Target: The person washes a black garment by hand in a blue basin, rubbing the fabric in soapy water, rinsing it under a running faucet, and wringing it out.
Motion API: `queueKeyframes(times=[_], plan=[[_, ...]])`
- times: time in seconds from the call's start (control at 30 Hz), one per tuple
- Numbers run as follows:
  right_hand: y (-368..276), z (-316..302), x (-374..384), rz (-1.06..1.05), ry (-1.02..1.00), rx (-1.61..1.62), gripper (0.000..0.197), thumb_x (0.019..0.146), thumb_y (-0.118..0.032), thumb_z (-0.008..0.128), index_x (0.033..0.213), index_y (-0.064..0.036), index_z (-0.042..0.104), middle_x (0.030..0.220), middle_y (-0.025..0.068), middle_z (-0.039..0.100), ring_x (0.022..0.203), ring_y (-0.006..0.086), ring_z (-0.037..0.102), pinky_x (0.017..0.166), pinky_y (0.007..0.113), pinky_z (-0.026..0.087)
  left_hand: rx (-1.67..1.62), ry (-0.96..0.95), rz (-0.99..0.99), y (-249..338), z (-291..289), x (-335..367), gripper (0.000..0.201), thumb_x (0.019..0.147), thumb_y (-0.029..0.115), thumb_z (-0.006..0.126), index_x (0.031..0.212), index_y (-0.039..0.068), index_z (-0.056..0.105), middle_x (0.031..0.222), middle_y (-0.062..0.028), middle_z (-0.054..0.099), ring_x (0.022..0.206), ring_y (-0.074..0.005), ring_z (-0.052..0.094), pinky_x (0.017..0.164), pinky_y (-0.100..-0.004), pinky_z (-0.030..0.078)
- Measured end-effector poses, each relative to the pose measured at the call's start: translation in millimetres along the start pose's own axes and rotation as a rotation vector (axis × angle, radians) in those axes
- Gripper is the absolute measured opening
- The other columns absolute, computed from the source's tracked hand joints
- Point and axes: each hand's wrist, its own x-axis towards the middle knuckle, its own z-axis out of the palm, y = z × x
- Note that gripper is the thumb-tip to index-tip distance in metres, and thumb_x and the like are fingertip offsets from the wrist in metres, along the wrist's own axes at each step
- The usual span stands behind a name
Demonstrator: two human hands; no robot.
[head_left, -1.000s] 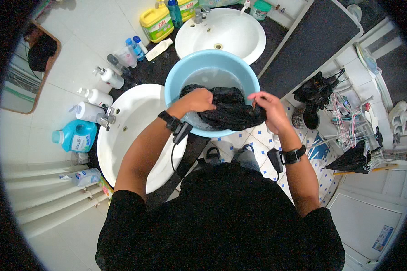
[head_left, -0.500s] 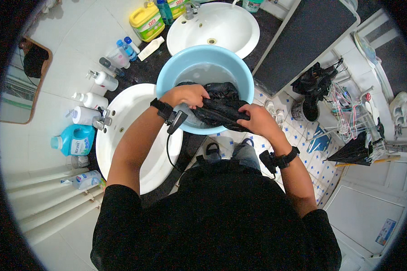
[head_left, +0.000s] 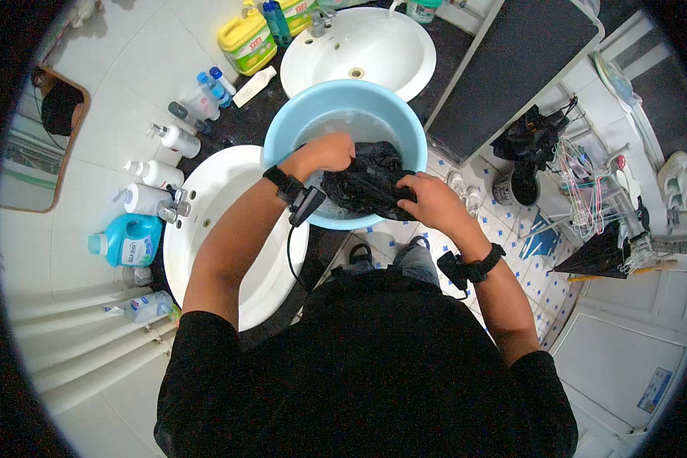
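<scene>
A wet, bunched black cloth (head_left: pixel 370 179) lies in a light blue plastic basin (head_left: pixel 282 130) with cloudy water (head_left: pixel 343 122) in it. My left hand (head_left: pixel 332 151) is curled into a fist at the cloth's upper left edge, the fingertips turned out of sight against the fabric. Over the basin's right rim, my right hand (head_left: pixel 435 200) pinches the cloth between thumb and fingers. Each wrist wears a black strap with a small device. Folds hide the cloth's full shape.
White washbasins stand behind (head_left: pixel 382 38) and left (head_left: pixel 275 294) of the basin, set in a dark counter. Pump bottles (head_left: pixel 179 141), a blue detergent jug (head_left: pixel 133 240) and a yellow jug (head_left: pixel 248 46) line the wall. At right are a dark panel (head_left: pixel 511 69), hangers (head_left: pixel 584 187) and a bucket (head_left: pixel 515 191).
My left hand has closed into a fist and shifted slightly up. The cloth, earlier stretched between both hands, is now slacker and more bunched. My right hand stays nearly in place.
</scene>
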Motion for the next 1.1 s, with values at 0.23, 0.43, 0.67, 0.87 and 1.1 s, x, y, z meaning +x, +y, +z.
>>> queueKeyframes(times=[0.23, 0.43, 0.67, 0.87, 1.1], plan=[[-3, 6, 4, -0.042, 0.077, 0.047, 0.028, 0.077, -0.02, 0.064, 0.101, -0.0063, 0.061, 0.091, 0.016, 0.061, 0.088, 0.0347, 0.06, 0.077, 0.044, 0.049, -0.04, 0.369, 0.007, 7, -2, 6, 0.021, 0.072, 0.003, 0.05, 0.087, 0.002, 0.065, 0.09, -0.0198, 0.063, 0.088, -0.0342, 0.061, 0.076, -0.0405, 0.048], [-10, 1, 16, 0.164, -0.091, -0.197, 0.028, 0.074, -0.017, 0.063, 0.097, -0.0026, 0.062, 0.089, 0.0197, 0.063, 0.085, 0.0368, 0.061, 0.075, 0.047, 0.049, -0.629, -0.029, -0.225, 10, -22, 5, 0.019, 0.076, 0.006, 0.054, 0.091, -0.001, 0.062, 0.073, -0.0089, 0.063, 0.067, -0.0277, 0.06, 0.065, -0.0396, 0.05], [24, -4, 43, 0.021, 0.158, 0.11, 0.028, 0.072, -0.015, 0.062, 0.099, -0.0059, 0.062, 0.09, 0.0205, 0.063, 0.086, 0.0387, 0.06, 0.078, 0.044, 0.048, -0.703, -0.132, 0.102, -3, 19, 7, 0.045, 0.07, 0.007, 0.068, 0.113, -0.001, 0.055, 0.1, -0.0105, 0.06, 0.097, -0.0235, 0.055, 0.09, -0.0299, 0.041], [24, -28, 51, 0.119, -0.026, 0.233, 0.042, 0.072, -0.028, 0.07, 0.103, -0.0014, 0.06, 0.091, 0.0218, 0.06, 0.087, 0.034, 0.059, 0.08, 0.041, 0.047, -0.669, 0.268, 0.059, -9, 10, 6, 0.031, 0.075, 0.015, 0.062, 0.101, 0.0, 0.057, 0.098, -0.0152, 0.062, 0.093, -0.0239, 0.057, 0.086, -0.0329, 0.042], [37, -32, 74, -0.022, 0.035, -0.033, 0.044, 0.072, -0.027, 0.072, 0.104, -0.0001, 0.061, 0.088, 0.0216, 0.061, 0.082, 0.0328, 0.061, 0.077, 0.038, 0.048, -1.082, 0.515, -0.112, -20, -4, -4, 0.017, 0.078, 0.006, 0.06, 0.093, -0.001, 0.06, 0.083, -0.0094, 0.063, 0.074, -0.0171, 0.059, 0.07, -0.0265, 0.046]])
